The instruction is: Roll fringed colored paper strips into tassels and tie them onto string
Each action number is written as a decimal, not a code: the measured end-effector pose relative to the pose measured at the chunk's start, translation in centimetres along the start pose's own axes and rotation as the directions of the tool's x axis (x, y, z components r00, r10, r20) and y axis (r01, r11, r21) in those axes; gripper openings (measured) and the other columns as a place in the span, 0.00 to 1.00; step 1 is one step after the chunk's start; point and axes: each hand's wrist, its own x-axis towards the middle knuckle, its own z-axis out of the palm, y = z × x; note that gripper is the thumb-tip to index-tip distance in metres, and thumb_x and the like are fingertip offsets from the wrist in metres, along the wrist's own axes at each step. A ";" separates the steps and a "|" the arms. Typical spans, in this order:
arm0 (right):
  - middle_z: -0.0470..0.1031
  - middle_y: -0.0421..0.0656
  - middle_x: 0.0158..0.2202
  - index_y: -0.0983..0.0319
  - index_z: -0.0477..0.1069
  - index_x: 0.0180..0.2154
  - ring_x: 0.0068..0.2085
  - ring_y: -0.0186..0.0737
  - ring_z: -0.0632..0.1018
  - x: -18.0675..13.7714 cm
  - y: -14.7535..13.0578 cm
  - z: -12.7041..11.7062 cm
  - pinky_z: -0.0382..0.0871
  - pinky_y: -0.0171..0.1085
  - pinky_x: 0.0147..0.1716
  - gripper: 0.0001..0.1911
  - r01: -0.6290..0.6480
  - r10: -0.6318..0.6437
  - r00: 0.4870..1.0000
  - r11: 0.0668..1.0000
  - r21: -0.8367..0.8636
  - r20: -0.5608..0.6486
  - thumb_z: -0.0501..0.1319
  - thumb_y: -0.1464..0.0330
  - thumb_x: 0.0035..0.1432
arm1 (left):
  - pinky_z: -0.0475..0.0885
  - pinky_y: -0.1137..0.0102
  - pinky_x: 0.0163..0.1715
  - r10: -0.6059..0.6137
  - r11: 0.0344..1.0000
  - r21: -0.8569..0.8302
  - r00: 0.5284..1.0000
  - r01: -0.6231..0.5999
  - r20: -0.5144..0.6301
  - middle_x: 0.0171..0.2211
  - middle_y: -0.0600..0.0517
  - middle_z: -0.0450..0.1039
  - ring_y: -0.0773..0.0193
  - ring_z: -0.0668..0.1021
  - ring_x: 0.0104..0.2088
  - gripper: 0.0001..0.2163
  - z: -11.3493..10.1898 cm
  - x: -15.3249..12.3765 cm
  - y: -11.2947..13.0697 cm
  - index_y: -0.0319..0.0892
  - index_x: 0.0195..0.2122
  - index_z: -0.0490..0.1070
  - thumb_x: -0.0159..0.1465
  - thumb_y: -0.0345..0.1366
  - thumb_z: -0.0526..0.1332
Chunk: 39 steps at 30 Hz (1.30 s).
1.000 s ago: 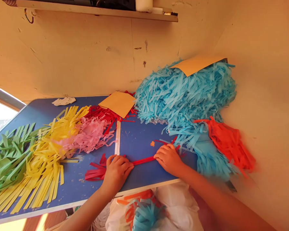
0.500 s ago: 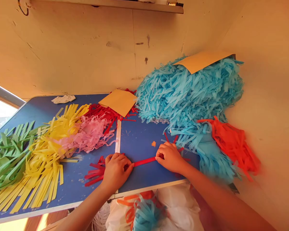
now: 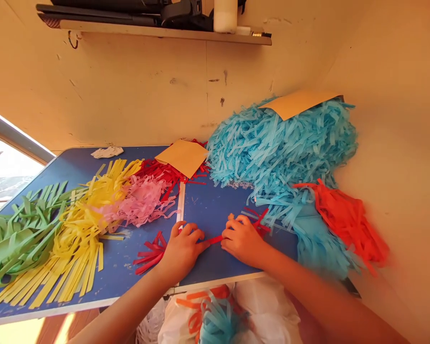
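A red paper tassel lies across the front of the blue table, narrow in its middle and fringed at both ends. My left hand is closed over the left part of the narrow middle, and the fringe spreads out beyond it. Bent fingers of my right hand grip the middle a short way off. More red strips show behind that hand, close to the light blue fringe. My palms hide parts of the tassel.
Left on the table are green, yellow and pink fringes. A big light blue pile and an orange-red bundle sit right. A shelf juts from the wall above.
My hands have come closer together along the tassel, and less of its red middle shows between them. The view has tilted up, bringing more of the shelf into sight.
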 end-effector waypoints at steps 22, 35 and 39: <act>0.77 0.42 0.36 0.61 0.72 0.33 0.43 0.41 0.70 0.6 -0.2 1.7 0.55 0.45 0.45 0.09 0.000 -0.016 0.992 0.992 -0.125 -0.122 0.57 0.73 0.66 | 0.56 0.55 0.55 0.046 0.992 0.126 0.975 -0.018 -0.217 0.33 0.56 0.79 0.59 0.75 0.43 0.09 0.9 0.3 1.5 0.45 0.33 0.75 0.68 0.30 0.57; 0.77 0.38 0.33 0.57 0.78 0.27 0.42 0.41 0.71 -2.8 2.2 1.5 0.57 0.43 0.44 0.05 -0.334 0.374 0.927 0.847 0.413 -0.017 0.70 0.70 0.54 | 0.62 0.62 0.42 -0.221 0.946 -0.250 0.975 0.206 -0.034 0.35 0.52 0.78 0.58 0.75 0.39 0.09 0.8 -2.3 0.2 0.47 0.33 0.78 0.67 0.35 0.59; 0.75 0.39 0.34 0.58 0.78 0.29 0.42 0.41 0.71 -2.6 2.1 1.2 0.57 0.43 0.44 0.04 -0.365 0.388 0.921 0.833 0.417 0.033 0.68 0.71 0.56 | 0.61 0.61 0.41 -0.331 0.905 -0.273 0.943 0.326 0.028 0.34 0.52 0.78 0.57 0.75 0.39 0.07 0.8 -2.1 0.6 0.48 0.32 0.79 0.64 0.40 0.62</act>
